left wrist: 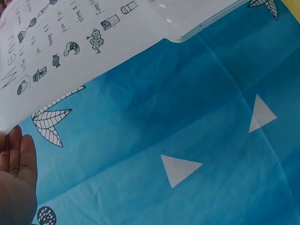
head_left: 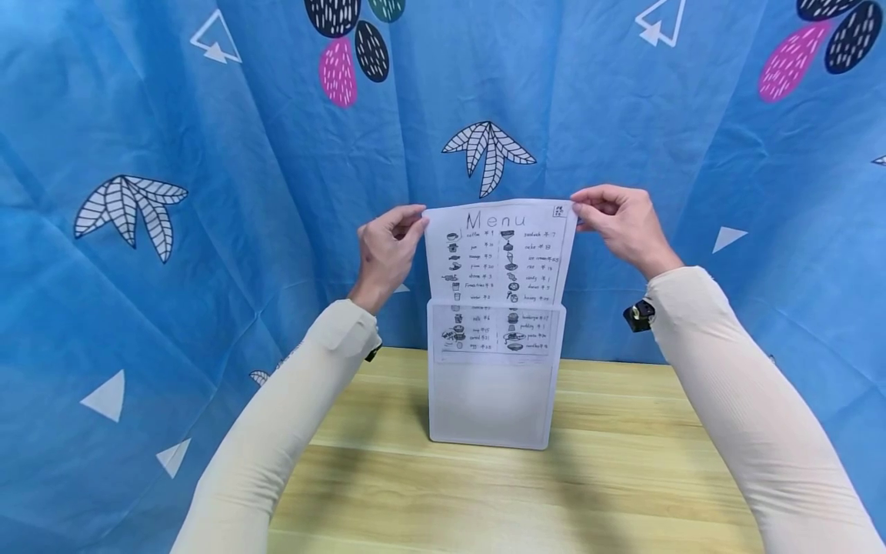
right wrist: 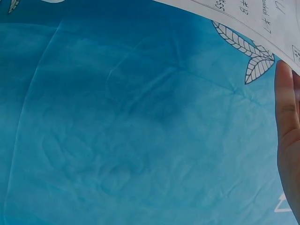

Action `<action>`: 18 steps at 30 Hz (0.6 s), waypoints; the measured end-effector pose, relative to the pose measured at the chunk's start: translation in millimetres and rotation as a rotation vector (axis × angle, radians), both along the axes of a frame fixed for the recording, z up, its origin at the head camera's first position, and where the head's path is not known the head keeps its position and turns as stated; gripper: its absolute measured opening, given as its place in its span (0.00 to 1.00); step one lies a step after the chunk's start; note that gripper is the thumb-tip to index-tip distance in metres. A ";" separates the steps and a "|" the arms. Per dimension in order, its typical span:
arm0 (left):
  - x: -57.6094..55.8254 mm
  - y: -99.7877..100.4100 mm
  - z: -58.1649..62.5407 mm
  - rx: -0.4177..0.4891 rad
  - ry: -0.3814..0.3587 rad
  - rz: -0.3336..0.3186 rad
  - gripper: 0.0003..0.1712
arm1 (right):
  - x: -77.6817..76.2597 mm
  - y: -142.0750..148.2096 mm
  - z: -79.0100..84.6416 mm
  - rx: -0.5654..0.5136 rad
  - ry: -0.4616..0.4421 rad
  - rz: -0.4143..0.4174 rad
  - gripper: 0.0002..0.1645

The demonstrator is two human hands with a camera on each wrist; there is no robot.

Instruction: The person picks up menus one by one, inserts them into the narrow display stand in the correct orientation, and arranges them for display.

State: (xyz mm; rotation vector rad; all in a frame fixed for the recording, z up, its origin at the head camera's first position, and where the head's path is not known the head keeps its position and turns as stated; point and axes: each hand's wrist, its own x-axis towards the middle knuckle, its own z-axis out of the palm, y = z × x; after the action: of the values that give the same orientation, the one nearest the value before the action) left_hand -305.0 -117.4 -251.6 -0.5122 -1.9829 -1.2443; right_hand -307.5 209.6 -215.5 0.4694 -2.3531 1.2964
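Observation:
A paper menu sheet (head_left: 498, 261), headed "Menu" with small drawings and prices, stands upright in the head view. Its lower part sits inside a clear, white-edged sign holder (head_left: 494, 404) that stands on the table. My left hand (head_left: 389, 250) pinches the sheet's top left corner between thumb and fingers. At the top right corner, my right hand (head_left: 623, 223) pinches the paper the same way. The left wrist view shows the sheet (left wrist: 61, 61) slanting down to the left fingers, and the right wrist view catches a corner of the paper (right wrist: 267, 33) by the right fingers.
A light wood-grain table (head_left: 388, 492) lies under the holder. Behind and at the sides hangs a blue curtain (head_left: 311, 154) printed with leaves and triangles. Each wrist carries a dark strapped device, such as the one on the right (head_left: 638, 315).

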 end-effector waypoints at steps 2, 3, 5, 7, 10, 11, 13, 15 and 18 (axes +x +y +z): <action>-0.3 0.0 -1.1 0.000 -0.004 -0.003 0.14 | -0.2 -0.1 -0.5 0.000 0.001 0.004 0.17; -0.4 0.0 -1.6 0.000 -0.006 -0.004 0.14 | -0.2 -0.3 -0.7 0.000 0.001 0.005 0.17; -0.7 -0.1 -2.8 -0.002 -0.011 -0.003 0.14 | -0.2 -0.4 -1.2 -0.002 0.002 0.008 0.17; -1.0 -0.2 -4.0 -0.003 -0.014 -0.001 0.14 | -0.7 -0.5 -1.9 -0.003 0.004 0.010 0.17; -1.4 -0.6 -5.6 -0.005 -0.013 0.001 0.14 | -0.6 -0.6 -2.8 -0.004 0.003 0.012 0.17; -1.5 -0.7 -5.9 -0.005 -0.010 0.002 0.14 | -0.7 -0.5 -3.2 -0.003 0.002 0.012 0.17; -1.7 -1.0 -6.4 -0.004 -0.003 0.004 0.13 | -1.0 -0.5 -3.8 -0.002 0.001 0.012 0.17; -2.0 -1.3 -6.8 -0.004 0.001 0.005 0.13 | -0.9 -0.4 -4.1 0.000 -0.003 0.008 0.17; -2.7 -1.7 -7.6 0.000 0.004 0.005 0.13 | -0.7 -0.1 -5.0 0.009 -0.009 0.000 0.17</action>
State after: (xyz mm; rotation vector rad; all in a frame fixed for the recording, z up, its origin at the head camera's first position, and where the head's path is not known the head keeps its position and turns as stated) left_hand -307.8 -119.1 -259.2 -0.5090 -1.9795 -1.2393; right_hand -308.2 209.4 -220.4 0.4669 -2.3674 1.2915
